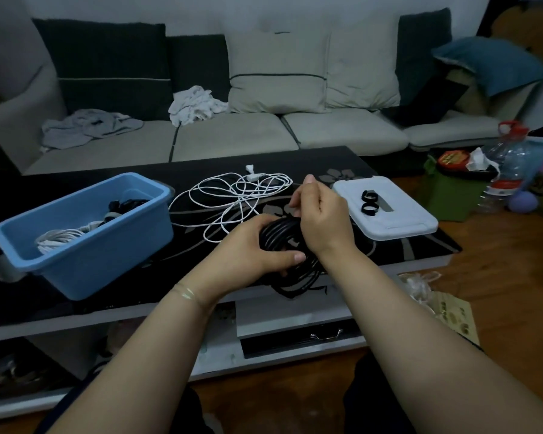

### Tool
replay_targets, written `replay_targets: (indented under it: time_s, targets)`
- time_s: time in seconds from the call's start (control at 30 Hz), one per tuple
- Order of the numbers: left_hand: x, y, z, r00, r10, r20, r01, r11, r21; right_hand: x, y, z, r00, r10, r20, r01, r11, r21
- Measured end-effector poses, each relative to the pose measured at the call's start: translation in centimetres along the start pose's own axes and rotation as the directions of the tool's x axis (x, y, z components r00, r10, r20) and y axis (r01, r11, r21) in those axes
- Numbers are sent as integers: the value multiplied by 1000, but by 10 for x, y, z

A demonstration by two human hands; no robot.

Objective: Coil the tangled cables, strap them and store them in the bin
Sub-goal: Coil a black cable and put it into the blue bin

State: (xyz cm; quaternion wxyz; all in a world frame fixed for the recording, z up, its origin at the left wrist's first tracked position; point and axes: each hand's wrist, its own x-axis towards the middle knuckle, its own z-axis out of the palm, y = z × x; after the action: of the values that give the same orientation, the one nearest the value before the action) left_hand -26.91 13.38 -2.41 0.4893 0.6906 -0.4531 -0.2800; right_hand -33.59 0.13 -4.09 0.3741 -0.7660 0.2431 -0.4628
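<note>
Black cable (282, 236), wound into a thick bundle of loops, sits between our two hands just above the near edge of the bench (389, 170). Our left hand (251, 252) wraps around the bundle from the left, thumb laid across its near side, so the coil's rings run roughly away from us and a few loose strands sag below toward the bench edge. Our right hand (320, 220) is curled at the bundle's top right, pinching something dark there, probably a strap or the cable's end; we cannot tell which. The spare straps (369, 202) lie on the white lid (389, 220), just to the right of our right hand, so that hand is the nearer one for them. The blue bin (85, 245) stands to the left, nearer our left hand, with coiled cables already in it. A white cable (232, 198) lies untidy behind the bundle.
</note>
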Motion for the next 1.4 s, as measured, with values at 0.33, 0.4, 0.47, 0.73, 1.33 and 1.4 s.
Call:
replay_targets:
  time_s: [0.33, 0.4, 0.47, 0.73, 1.33, 1.4]
  targets:
    - [46, -11, 18, 994, 52, -101, -30, 978, 205, 39, 32, 1, 941, 270, 206, -249, 961, -122]
    - [58, -15, 17, 995, 26, -96, 1, 964, 266, 54, 46, 1, 895, 327, 305, -298, 945, -138]
    - [67, -18, 15, 996, -3, -91, 29, 958, 284, 69, 62, -8, 894, 355, 273, -301, 928, -221]
    - [95, -28, 13, 995, -60, -74, 78, 956, 284, 86, 152, -54, 860, 506, -63, -335, 467, -818]
    - [108, -36, -2, 988, -84, -131, 115, 959, 259, 108, 116, -45, 976, 217, 21, -178, 846, -503]
    - [106, -36, -3, 983, -101, -154, 141, 951, 274, 103, 80, -40, 985, 151, 82, -117, 940, -320]
